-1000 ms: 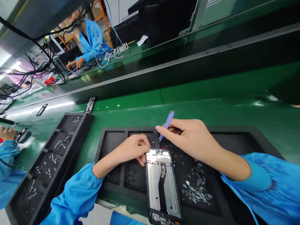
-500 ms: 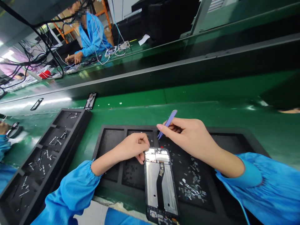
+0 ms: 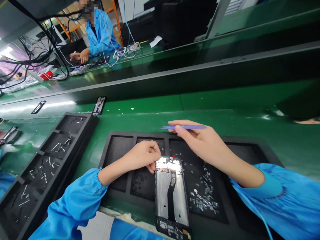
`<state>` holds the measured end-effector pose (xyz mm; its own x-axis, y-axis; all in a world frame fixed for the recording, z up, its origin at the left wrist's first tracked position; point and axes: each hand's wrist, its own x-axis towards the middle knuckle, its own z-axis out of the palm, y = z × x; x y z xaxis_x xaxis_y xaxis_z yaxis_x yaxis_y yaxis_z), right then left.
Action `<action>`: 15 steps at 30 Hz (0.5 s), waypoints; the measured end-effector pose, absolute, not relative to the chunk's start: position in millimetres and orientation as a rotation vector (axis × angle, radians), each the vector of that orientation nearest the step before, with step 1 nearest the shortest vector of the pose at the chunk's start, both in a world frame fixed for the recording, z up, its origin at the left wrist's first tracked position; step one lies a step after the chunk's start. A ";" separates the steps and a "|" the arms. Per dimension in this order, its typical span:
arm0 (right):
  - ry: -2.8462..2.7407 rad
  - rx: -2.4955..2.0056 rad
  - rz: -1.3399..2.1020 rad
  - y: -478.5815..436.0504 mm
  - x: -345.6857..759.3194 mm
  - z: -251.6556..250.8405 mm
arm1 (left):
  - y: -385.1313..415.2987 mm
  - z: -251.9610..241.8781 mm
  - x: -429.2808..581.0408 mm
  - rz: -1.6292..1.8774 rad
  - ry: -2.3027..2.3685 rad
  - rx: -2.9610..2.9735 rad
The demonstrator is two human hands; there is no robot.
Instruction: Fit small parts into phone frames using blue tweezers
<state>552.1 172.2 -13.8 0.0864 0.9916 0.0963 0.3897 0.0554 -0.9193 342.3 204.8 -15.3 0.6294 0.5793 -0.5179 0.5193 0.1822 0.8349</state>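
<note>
An opened phone (image 3: 163, 196), its silvery inside and black ribbon cable facing up, lies over the near part of a black compartment tray (image 3: 268, 148). My left hand (image 3: 143, 153) is closed at the phone's upper left corner, thumb and fingers pinched on its edge. Above the tray, my right hand (image 3: 203, 140) grips purple tweezers (image 3: 193, 127), held nearly level with the tips pointing left. Nothing shows between those tips. Many small pale pieces (image 3: 205, 201) lie scattered in the compartment right of the phone.
A second black tray (image 3: 82, 140) with small metal strips stands at left. Two more phone parts, one a phone frame (image 3: 99, 105), lie on the green bench (image 3: 155, 120) beyond. A co-worker (image 3: 102, 33) in blue sits across; cables (image 3: 47, 36) hang at upper left.
The tweezers have turned from steeply slanted to nearly level, and my right hand has lifted slightly away from the tray. My left hand keeps its place at the phone.
</note>
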 end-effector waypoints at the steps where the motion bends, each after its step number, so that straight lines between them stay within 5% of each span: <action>1: -1.443 -1.482 0.845 170.9 553.6 -12.1 | 202.7 -14.6 342.6 0.058 1.000 1.509; 8: -1.799 -1.759 0.194 88.5 511.1 8.7 | 216.5 18.1 317.2 0.465 1.430 2.032; 15: -1.997 -1.694 -0.197 11.5 426.8 -33.9 | 352.5 46.3 262.7 0.428 2.204 2.002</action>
